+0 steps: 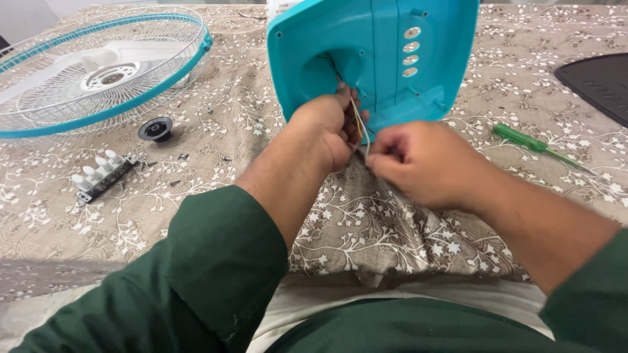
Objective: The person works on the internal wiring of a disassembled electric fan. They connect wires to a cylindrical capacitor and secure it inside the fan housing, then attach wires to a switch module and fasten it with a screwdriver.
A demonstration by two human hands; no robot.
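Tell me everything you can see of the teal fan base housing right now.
The teal fan base housing looks like smooth moulded plastic, propped upright on edge on the floral cloth, its hollow underside facing the camera. It has a large round recess at left, a raised central panel with four oval openings in a column, and a few small screw holes. Thin pale wires run out of the recess. The left hand rests against its lower edge at the wires; the right hand pinches them just below.

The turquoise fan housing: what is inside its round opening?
Thin wires come out of the round opening of the turquoise fan housing. The left hand and right hand pinch them. Deeper inside is dark; the left hand's fingers cover the lower part.
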